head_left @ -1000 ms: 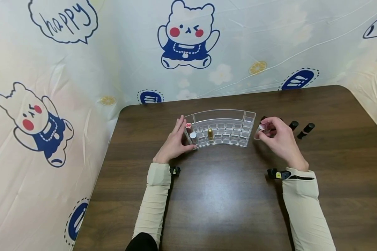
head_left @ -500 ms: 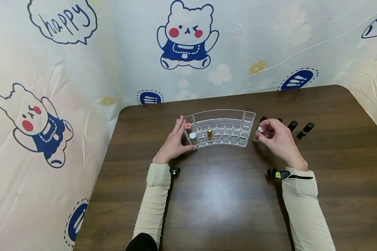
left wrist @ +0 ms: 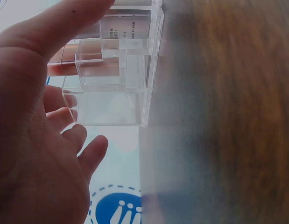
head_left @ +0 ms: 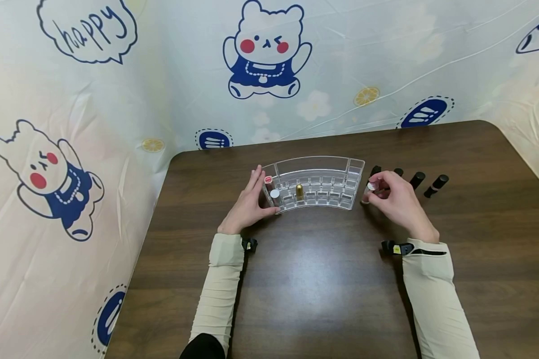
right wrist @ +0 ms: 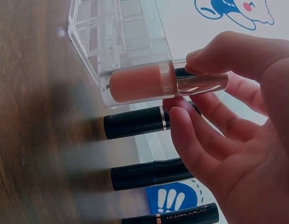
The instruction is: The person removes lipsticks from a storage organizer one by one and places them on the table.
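Observation:
At the left end of a clear tiered lipstick organizer [head_left: 316,184], my left hand [head_left: 244,207] rests with extended fingers along the side and the thumb at the front corner. My right hand [head_left: 397,199] pinches the cap of a lip gloss tube [right wrist: 139,83], clear with peach-pink contents and a shiny cap. The tube is upright just right of the organizer, its base low by the table. In the organizer's left part stand a red-topped tube [head_left: 269,182], a white-topped tube [head_left: 275,196] and, further right, a gold lipstick [head_left: 299,192].
Several black lipstick tubes stand on the brown table [head_left: 305,279] behind and right of my right hand, including one black tube [head_left: 436,186] at the far right and another black tube [head_left: 416,180] beside it. A printed curtain [head_left: 184,65] surrounds the table's back and left.
My right hand has shifted the lip gloss slightly left and toward me, showing more of the black tubes behind it. My left hand stays on the organizer.

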`<state>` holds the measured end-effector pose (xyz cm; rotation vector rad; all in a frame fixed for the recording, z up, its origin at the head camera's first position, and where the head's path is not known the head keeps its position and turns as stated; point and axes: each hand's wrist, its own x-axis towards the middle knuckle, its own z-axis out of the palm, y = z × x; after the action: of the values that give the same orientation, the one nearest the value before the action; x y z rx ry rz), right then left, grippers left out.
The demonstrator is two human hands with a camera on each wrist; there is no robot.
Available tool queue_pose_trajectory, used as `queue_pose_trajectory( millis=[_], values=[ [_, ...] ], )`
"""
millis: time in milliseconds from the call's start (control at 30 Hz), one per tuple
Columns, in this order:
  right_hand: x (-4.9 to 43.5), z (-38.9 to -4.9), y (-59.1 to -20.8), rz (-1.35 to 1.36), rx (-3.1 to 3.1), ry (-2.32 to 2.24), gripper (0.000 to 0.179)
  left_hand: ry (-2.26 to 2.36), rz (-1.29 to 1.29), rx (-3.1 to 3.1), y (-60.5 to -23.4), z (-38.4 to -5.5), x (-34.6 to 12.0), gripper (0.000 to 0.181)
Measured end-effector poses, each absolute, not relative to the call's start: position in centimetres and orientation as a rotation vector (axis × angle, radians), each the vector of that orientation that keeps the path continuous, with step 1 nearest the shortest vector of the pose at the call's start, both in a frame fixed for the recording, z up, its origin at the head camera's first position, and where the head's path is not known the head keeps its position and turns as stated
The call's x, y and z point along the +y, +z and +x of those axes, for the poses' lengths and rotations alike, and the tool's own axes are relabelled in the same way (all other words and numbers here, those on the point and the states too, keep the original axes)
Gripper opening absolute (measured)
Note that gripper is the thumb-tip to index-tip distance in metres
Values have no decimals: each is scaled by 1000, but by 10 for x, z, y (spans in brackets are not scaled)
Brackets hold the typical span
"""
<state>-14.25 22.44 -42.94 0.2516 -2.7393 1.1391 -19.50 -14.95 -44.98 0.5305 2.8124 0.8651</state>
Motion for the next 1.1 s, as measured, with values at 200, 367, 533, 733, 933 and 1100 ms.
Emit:
queue_pose_trajectory(
  millis=[200,367,533,733,933,1100],
  values=[
    [225,-143,-432,248,-2775,1142,29,860,533,2811,-449,-194,-150,110],
    [225,-144,-434,281,-2775,1134,27,855,543,2816,-450,-195,-150,109],
    [225,-144,-436,284,-2790,1111,27,855,553,2817,-450,-195,-150,109],
    [224,-144,-436,284,-2793,1128,26,857,550,2818,-451,-195,-150,109],
    [224,-144,-436,281,-2795,1150,27,847,548,2816,-450,-195,-150,110],
    [223,-144,-436,277,-2802,1147,27,842,555,2822,-450,-195,-151,110]
  ],
)
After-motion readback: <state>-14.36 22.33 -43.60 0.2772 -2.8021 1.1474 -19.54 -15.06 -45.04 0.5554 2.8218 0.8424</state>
